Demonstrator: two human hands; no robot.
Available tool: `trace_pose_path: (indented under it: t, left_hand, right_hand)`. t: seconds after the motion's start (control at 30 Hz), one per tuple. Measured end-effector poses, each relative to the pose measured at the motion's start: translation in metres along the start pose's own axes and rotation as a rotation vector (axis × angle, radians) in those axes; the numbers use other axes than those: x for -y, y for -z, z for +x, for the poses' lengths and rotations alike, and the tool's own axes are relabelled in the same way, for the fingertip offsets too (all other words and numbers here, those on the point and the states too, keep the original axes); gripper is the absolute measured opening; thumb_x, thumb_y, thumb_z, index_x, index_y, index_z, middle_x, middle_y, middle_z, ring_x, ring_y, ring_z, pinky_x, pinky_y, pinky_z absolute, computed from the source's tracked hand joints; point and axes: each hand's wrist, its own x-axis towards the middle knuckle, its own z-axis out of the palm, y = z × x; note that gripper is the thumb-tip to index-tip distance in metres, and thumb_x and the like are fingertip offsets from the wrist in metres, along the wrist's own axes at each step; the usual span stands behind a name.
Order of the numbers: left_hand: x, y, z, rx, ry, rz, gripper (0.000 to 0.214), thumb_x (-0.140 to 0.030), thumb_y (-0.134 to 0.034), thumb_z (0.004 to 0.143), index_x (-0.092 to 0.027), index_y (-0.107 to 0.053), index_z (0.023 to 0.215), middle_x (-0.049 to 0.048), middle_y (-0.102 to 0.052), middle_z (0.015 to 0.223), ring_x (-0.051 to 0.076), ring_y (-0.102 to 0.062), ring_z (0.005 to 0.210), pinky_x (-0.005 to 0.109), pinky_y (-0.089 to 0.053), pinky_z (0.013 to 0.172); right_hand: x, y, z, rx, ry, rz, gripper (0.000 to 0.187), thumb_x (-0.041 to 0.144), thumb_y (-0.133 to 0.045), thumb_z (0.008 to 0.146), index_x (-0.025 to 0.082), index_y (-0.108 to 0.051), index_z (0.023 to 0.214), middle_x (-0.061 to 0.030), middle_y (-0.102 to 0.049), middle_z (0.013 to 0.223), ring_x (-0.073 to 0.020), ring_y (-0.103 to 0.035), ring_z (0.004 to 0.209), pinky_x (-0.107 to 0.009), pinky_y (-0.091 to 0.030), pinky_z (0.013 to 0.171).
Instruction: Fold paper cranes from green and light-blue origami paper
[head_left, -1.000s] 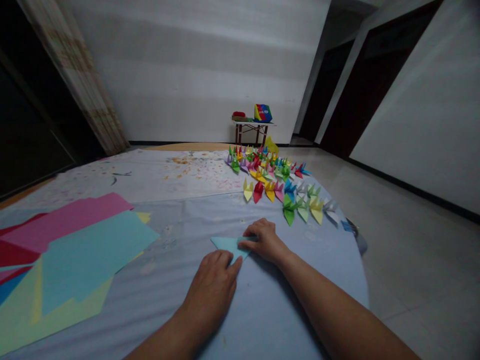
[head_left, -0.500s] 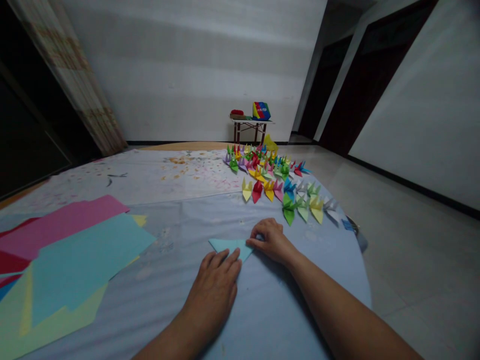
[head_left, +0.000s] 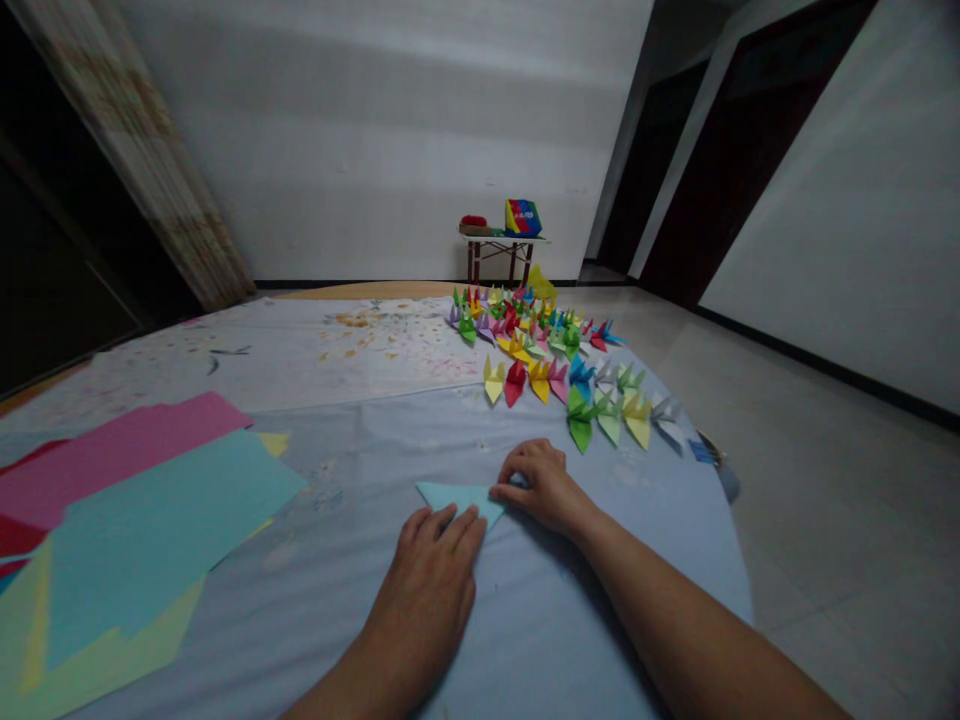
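Note:
A light blue sheet of origami paper [head_left: 459,495], folded into a triangle, lies on the tablecloth in front of me. My left hand [head_left: 433,575] rests flat over its near part, fingers stretched out and covering some of it. At the paper's right corner my right hand [head_left: 538,485] is closed, thumb and fingertips pinching that corner. Part of the pinch is hidden by the fingers. Folded paper cranes [head_left: 580,418] in many colours stand in rows beyond my right hand.
Loose coloured paper sheets [head_left: 172,520] overlap at the left of the round table, blue and pink on top. The pale tablecloth [head_left: 360,440] reaches the table's curved right edge. Against the far wall a small table [head_left: 501,240] carries a colourful box [head_left: 523,217].
The view has shifted slightly. Both hands stay on the folded paper; the right fingertips sit slightly farther in along its right corner.

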Motion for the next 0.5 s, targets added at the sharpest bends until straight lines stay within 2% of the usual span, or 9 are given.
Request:
trace_pose_path:
  t: [0.2,0.5]
  left_hand:
    - [0.0009,-0.0023,-0.0002,-0.009,0.006,0.002,0.05,-0.009,-0.044,0.076,-0.024,-0.047,0.123,0.0013,-0.049,0.13,0.024,-0.041,0.116,0.046,-0.027,0.1]
    - [-0.0003,-0.0029,0.0029,-0.019,0.059,-0.073,0.047,-0.014,-0.042,0.078,-0.026,-0.047,0.123,0.0013,-0.042,0.136,0.022,-0.039,0.116,0.044,-0.025,0.099]
  right_hand:
    - [-0.0013,-0.0027,-0.0007,-0.032,0.013,0.001,0.016,0.042,-0.067,0.068,0.025,-0.066,0.07,-0.001,-0.059,0.087,-0.0207,-0.043,0.094,-0.036,-0.025,0.082]
    - [0.0009,-0.0014,-0.0001,-0.011,-0.021,-0.026,0.015,0.04,-0.067,0.067,0.027,-0.066,0.074,-0.0005,-0.058,0.087,-0.0213,-0.042,0.097,-0.036,-0.024,0.084]
